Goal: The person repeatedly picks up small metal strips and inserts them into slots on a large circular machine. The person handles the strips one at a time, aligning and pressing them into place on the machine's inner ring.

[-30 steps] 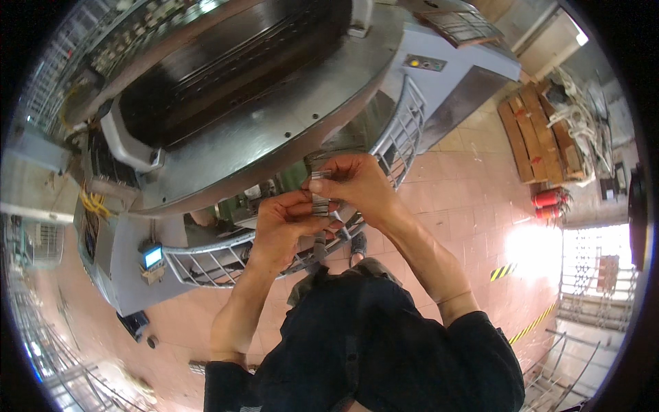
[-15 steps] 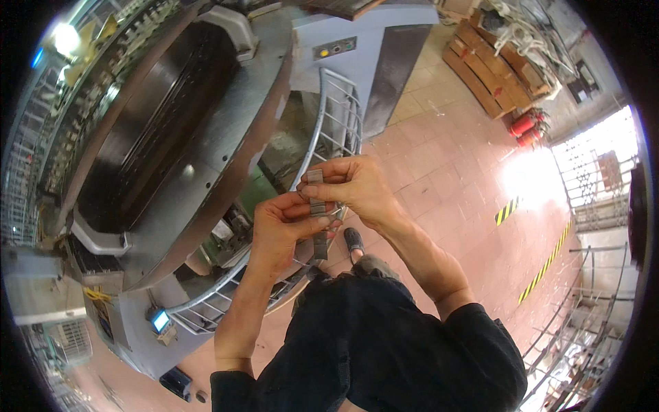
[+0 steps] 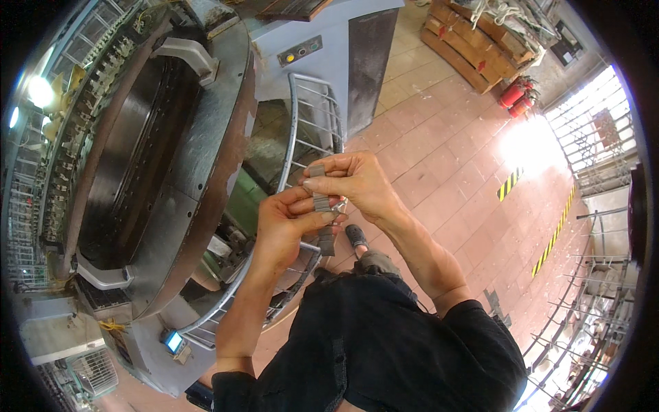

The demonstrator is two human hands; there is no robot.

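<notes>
A short grey strip with crosswise ridges (image 3: 327,242) is held upright between my two hands, in front of my body. My left hand (image 3: 280,223) is closed on its middle, thumb in front and fingers behind. Just above, my right hand (image 3: 362,189) pinches the upper end between thumb and fingers. The two hands nearly touch. Below my left thumb the strip's lower end hangs free. What the strip is made of, I cannot tell.
A large round machine with a metal rim (image 3: 206,165) fills the left side. A curved tubular railing (image 3: 292,130) runs beside it. Further off are a grey cabinet with buttons (image 3: 300,51), a wooden crate (image 3: 467,51) and red fire extinguishers (image 3: 513,96). A wire rack (image 3: 583,309) stands at right.
My view has shifted, so the machine, railing and crate sit further left in the picture. Both hands keep hold of the grey strip, with almost the same grip.
</notes>
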